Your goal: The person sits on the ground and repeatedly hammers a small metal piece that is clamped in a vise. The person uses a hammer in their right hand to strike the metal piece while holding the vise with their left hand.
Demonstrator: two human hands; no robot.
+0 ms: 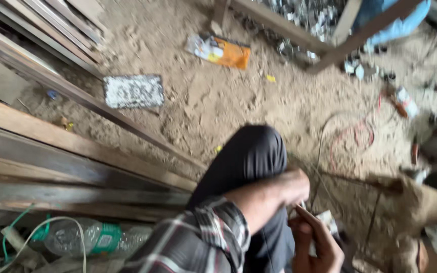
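Our left hand (293, 187) pinches thin wire (319, 151); our right hand (315, 242) grips a small white piece (328, 218). We judge steady tension best, low over the sandy floor (203, 101).

Rough workshop or building-site floor, not a home. Ground is loose sandy dirt (213, 101), littered. Long wooden planks (51, 151) stacked along one side of the dirt patch; a flat grey speckled slab (133, 91) lies just beside them. Beyond the slab, an orange wrapper (221, 50) on the sand. Far side of the dirt: a wooden frame (324, 48) with small metal parts (304, 17) piled behind. Red and grey wires (352, 136) trail over the sand. A plastic bottle (84, 237) lies below the planks.
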